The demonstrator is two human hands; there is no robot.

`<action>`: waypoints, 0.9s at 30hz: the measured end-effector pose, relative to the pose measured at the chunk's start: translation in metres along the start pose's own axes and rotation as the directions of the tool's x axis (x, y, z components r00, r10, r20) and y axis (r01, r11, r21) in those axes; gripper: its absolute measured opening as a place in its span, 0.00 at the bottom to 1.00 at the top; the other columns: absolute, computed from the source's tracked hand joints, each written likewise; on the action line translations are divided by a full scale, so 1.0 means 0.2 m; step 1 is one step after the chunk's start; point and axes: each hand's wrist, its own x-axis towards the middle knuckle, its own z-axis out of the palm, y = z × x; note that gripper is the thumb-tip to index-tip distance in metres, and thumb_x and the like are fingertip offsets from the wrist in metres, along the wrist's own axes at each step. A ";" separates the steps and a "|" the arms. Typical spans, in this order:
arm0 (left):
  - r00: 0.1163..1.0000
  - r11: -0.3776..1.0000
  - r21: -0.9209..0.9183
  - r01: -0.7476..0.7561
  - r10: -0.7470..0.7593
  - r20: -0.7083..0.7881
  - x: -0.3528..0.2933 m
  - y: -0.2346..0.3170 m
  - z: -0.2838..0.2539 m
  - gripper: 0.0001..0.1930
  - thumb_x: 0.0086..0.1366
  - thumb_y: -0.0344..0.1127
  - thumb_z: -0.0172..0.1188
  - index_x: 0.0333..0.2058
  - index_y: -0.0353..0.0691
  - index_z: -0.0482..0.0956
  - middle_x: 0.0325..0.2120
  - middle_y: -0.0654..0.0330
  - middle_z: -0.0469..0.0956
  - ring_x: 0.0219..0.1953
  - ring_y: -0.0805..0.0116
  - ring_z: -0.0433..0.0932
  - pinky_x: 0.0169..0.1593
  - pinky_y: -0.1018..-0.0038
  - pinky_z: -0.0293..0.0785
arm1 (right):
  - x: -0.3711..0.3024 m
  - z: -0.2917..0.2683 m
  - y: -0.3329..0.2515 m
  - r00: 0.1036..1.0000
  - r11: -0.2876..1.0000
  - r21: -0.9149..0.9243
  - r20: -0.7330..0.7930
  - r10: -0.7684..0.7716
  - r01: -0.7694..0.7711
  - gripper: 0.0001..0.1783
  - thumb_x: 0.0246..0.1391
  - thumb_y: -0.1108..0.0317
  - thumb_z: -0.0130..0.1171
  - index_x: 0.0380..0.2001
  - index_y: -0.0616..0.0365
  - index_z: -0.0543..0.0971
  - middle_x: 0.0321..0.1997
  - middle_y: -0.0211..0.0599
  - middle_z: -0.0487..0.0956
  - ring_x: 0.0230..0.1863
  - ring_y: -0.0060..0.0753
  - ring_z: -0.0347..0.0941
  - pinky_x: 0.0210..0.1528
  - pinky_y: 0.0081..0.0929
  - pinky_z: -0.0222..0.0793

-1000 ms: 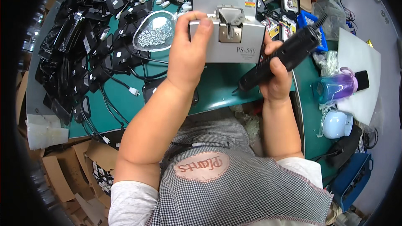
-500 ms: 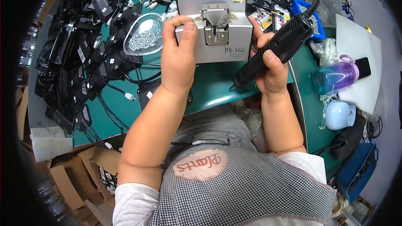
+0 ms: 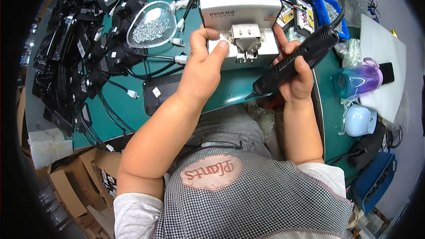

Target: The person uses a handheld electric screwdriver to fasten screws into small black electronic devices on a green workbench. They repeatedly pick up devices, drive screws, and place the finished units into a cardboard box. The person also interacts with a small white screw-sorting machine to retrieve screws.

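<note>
A silver screw feeder machine (image 3: 248, 9) stands at the upper middle, with its open top hopper and front metal outlet showing. My left hand (image 3: 200, 68) is closed on its left front corner, thumb pressed on the casing. In my right hand (image 3: 297, 87) is a black electric screwdriver (image 3: 306, 55), its bit slanting down to the left. The fingertips of that hand also reach to the feeder's right side; whether they touch it is hard to see. A clear dish (image 3: 152, 24) of small silver screws lies left of the feeder.
Black housings with cables and white connectors (image 3: 132, 94) crowd the green table's left side. A blue bin (image 3: 330, 15) of screws sits at the upper right, near wired circuit units (image 3: 305, 17). Farther right are a purple-teal bottle (image 3: 359, 79) and a light blue object (image 3: 359, 121).
The feeder has tipped so that its top hopper now shows, and it sits slightly farther right in view. Both hands have moved with it; the screwdriver stays in my right hand.
</note>
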 end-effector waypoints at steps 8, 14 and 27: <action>0.999 0.999 0.023 0.044 -0.044 -0.010 -0.08 0.00 0.00 0.16 0.65 0.34 0.49 0.48 0.34 0.61 0.50 0.51 0.65 0.53 0.67 0.62 0.57 0.74 0.57 | -0.06 -0.08 0.03 0.999 0.997 0.056 0.007 0.051 -0.051 0.18 0.43 0.62 0.63 0.36 0.58 0.73 0.64 0.65 0.57 0.68 0.52 0.50 0.66 0.36 0.47; 0.996 0.995 -0.056 0.084 -0.085 -0.008 -0.14 0.12 -0.02 0.21 0.65 0.34 0.51 0.55 0.33 0.60 0.51 0.54 0.64 0.53 0.68 0.64 0.56 0.74 0.59 | -0.05 -0.04 -0.02 0.999 0.997 0.082 0.048 -0.007 0.003 0.16 0.46 0.63 0.60 0.36 0.61 0.72 0.61 0.65 0.62 0.66 0.57 0.54 0.69 0.46 0.42; 0.915 0.730 0.593 -0.340 0.403 0.028 -0.33 0.25 -0.33 0.14 0.58 0.31 0.57 0.44 0.36 0.73 0.58 0.42 0.62 0.59 0.55 0.64 0.60 0.66 0.58 | -0.06 0.04 -0.27 0.934 0.936 -0.103 0.165 -0.318 0.337 0.18 0.52 0.61 0.55 0.41 0.61 0.68 0.59 0.66 0.63 0.63 0.61 0.59 0.66 0.52 0.49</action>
